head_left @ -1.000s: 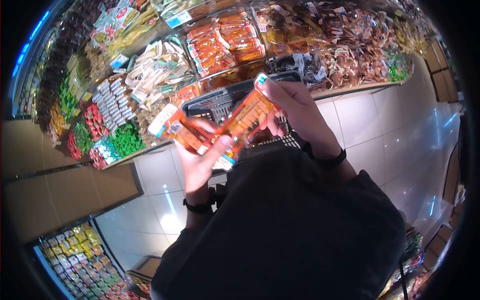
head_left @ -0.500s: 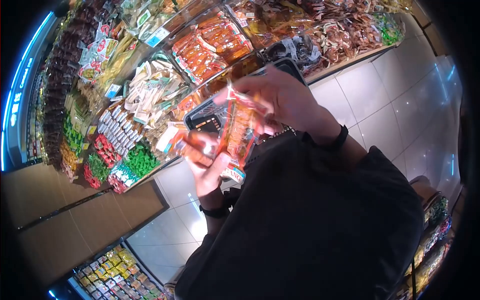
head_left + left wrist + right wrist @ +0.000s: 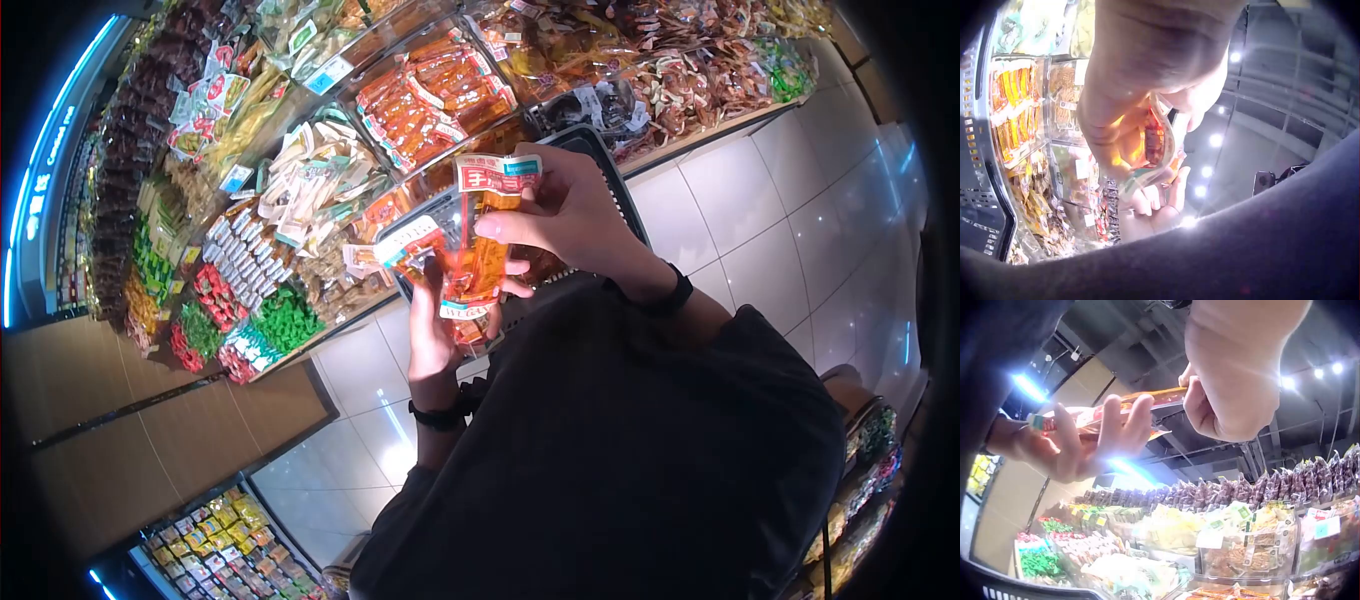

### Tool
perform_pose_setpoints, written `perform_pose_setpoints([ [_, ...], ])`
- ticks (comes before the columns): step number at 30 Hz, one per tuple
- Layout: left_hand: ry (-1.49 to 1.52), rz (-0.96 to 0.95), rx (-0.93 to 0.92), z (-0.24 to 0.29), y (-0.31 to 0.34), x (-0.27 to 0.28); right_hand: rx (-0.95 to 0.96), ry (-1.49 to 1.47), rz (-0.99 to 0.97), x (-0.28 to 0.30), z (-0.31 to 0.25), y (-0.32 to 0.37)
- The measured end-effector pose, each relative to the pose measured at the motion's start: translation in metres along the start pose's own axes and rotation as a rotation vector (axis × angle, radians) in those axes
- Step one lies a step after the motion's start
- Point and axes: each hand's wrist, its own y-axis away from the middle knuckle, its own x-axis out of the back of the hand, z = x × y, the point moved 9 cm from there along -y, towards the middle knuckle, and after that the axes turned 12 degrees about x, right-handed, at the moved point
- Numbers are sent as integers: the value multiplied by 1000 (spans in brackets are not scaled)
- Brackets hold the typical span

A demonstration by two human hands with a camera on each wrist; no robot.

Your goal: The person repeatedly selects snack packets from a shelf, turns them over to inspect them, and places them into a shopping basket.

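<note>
both hands [image 3: 560, 215] gripping orange snack packets [image 3: 478, 245]

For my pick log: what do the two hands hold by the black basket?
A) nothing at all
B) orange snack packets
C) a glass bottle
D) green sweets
B: the right hand pinches the red-and-white top of the orange snack packets, and the left hand grips them from below, in front of the black basket.

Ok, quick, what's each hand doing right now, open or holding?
Left hand: holds orange snack packets from below, fingers behind them.
Right hand: grips the top end of one of those packets.
</note>
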Motion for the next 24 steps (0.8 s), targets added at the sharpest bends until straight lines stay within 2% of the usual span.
perform_pose_setpoints([
  [1,-2,1,2,-1,3,0,50,84,-18,1,-1,1],
  [3,-384,85,-81,4,10,1,88,167,-26,3,-3,-1],
  [4,-396,116,7,0,11,8,124,251,-36,3,-6,-2],
  [9,-392,95,-50,-1,12,3,160,243,-4,2,-7,-3],
  [20,-360,79,49,-5,9,3,149,328,-5,8,1,-5],
  [23,-352,92,56,-7,7,11,210,348,-29,7,6,-9],
  [24,-349,90,46,-7,6,11,150,293,-7,6,12,-8],
])
